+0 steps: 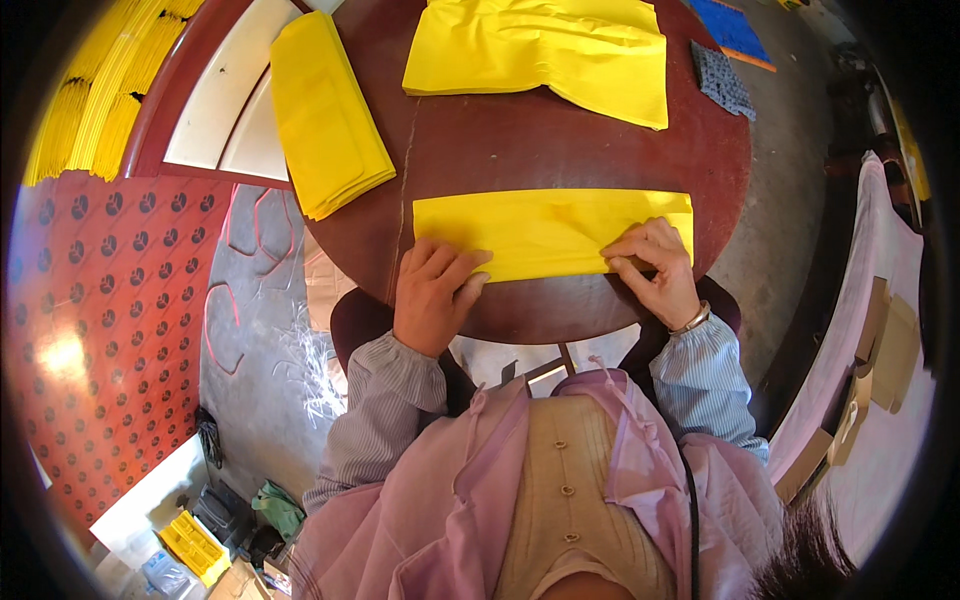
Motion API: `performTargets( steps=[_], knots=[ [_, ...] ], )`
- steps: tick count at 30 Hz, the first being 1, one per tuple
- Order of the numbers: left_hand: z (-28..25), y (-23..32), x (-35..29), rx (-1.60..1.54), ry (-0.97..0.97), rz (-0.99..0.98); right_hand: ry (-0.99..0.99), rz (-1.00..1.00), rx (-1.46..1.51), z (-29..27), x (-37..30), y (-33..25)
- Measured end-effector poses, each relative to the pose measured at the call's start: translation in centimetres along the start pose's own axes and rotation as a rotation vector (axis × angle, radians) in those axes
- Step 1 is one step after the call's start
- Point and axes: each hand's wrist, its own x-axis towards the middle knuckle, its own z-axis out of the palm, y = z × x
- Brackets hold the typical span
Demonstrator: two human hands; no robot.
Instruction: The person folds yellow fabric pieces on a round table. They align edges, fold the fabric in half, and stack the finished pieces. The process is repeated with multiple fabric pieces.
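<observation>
A folded yellow sheet [545, 225], thin and flexible, lies as a long strip across the near part of the round dark-red table [480, 150]. Whether it is cloth or plastic I cannot tell. My left hand [437, 292] grips its near left corner, fingers bent and thumb at the near edge. At the near right, my right hand [658, 270] pinches the same edge between thumb and fingers. Beyond it lies a larger, rumpled yellow sheet [540, 50], cut off by the view's top. A stack of folded yellow strips [330, 120] rests at the table's left edge.
A grey patterned cloth [722, 82] hangs at the table's right edge. Tall yellow piles [90, 90] stand at the upper left, above a red printed board [110, 300]. At right, cardboard pieces [868, 350] lie on a pale pink cover [890, 470]. A yellow crate [195, 547] stands lower left.
</observation>
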Motion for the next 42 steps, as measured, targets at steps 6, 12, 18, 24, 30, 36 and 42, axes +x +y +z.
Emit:
performTargets(
  steps=[6,12,18,24,30,36,42],
  knots=[
    [1.1,1.2,-0.3,0.059,0.082,-0.035,0.055,-0.121,-0.143,2.1,1.4,-2.4],
    [1.4,1.6,0.0,-0.039,0.116,0.093,-0.142,-0.226,-0.133,5.4,2.4,-4.6],
    [1.3,1.6,-1.0,-0.026,0.082,0.046,-0.083,-0.1,-0.057,3.5,0.3,-3.5],
    [1.9,1.6,-1.0,0.0,0.112,0.032,-0.013,0.096,-0.073,2.6,-0.9,-2.6],
    [2.1,1.8,-1.2,0.011,0.153,0.016,0.079,0.23,-0.039,1.9,-1.8,-1.7],
    [2.4,1.6,-0.4,-0.011,0.193,0.1,0.26,0.116,-0.252,1.4,-2.6,-1.6],
    [2.0,2.3,-0.6,0.088,0.071,0.02,0.248,0.18,-0.303,-0.3,-4.0,-0.8]
  ],
)
